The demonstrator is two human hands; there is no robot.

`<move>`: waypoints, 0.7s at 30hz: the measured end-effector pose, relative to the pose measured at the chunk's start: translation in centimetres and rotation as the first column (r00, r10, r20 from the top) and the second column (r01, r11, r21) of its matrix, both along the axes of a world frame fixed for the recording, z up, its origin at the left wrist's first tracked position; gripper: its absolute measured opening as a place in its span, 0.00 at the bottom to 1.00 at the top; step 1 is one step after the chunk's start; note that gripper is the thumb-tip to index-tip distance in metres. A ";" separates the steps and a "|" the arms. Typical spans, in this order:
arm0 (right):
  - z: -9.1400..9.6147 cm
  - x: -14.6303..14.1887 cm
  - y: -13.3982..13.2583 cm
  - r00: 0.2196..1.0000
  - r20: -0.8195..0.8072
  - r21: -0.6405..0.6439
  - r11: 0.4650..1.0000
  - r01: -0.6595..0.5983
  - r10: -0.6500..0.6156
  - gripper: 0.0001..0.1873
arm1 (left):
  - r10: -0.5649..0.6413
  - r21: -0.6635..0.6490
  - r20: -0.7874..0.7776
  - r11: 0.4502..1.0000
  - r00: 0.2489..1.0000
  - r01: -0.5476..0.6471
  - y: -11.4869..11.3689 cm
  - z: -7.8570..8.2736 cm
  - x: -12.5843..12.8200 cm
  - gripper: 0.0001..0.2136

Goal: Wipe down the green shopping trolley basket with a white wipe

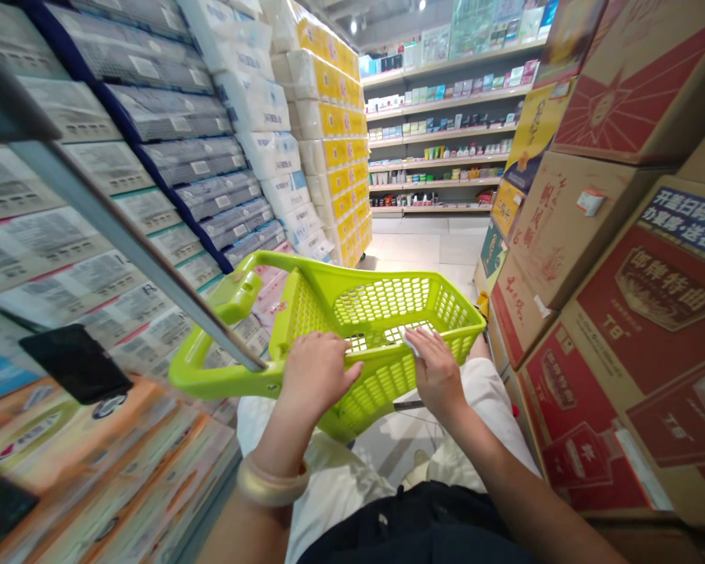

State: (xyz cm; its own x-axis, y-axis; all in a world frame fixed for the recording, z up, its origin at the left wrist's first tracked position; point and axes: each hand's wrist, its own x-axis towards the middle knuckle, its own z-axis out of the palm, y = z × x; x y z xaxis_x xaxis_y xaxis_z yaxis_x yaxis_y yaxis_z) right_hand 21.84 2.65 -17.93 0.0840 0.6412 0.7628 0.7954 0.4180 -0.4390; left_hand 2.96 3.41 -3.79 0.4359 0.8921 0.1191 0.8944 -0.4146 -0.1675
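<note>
A bright green plastic shopping cart (388,399) stands across my lap, its perforated basket facing up and its handle loop to the left. My left hand (320,372), with a gold-coloured bangle on the wrist, grips the near rim close to the handle end. Its fingers bend over the edge and the thumb lies outside. Farther right along that rim, my right hand (438,374) presses a small white cloth or tissue (412,341) under its fingers. Most of the cloth is hidden by the hand.
Packs of paper goods (205,188) are stacked high on the left, beside a dark phone-like slab (76,362). A metal pole (135,243) slants across the left. Cardboard cartons (628,337) wall the right side. Stocked shelves (440,160) stand beyond the tiled floor (411,247).
</note>
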 end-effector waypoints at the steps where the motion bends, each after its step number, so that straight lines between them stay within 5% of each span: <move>1: 0.3 -0.7 -0.1 0.999 0.011 -0.006 0.999 -0.043 0.044 0.24 | -0.043 -0.014 0.013 0.999 0.999 0.043 0.3 0.0 0.6 0.13; 5: 0.6 -1.4 0.1 0.989 0.063 -0.034 0.991 -0.131 0.133 0.25 | -0.109 -0.075 -0.017 0.991 0.994 0.107 1.7 -1.0 2.9 0.15; 11: -0.1 -0.5 0.9 0.999 0.017 -0.036 0.998 0.049 -0.049 0.22 | 0.020 -0.105 -0.100 0.994 0.995 -0.031 2.6 -3.1 3.2 0.11; 17: 0.6 -2.9 0.7 0.983 0.098 -0.021 0.988 -0.151 0.152 0.24 | 0.026 -0.106 -0.088 0.994 0.996 -0.035 2.5 -3.5 3.1 0.12; 21: -0.1 -0.4 0.9 0.998 0.063 -0.017 1.000 -0.013 0.014 0.24 | -0.001 -0.101 -0.076 0.995 0.997 -0.006 2.3 -3.7 3.2 0.11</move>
State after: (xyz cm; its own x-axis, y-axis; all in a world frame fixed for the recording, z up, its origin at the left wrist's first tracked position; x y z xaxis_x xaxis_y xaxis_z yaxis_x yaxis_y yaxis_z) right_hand 21.46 3.56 -18.03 0.0269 0.6547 0.7554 0.8160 0.4221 -0.3950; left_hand 6.14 5.66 -7.49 0.4379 0.8990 -0.0051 0.8818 -0.4306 -0.1923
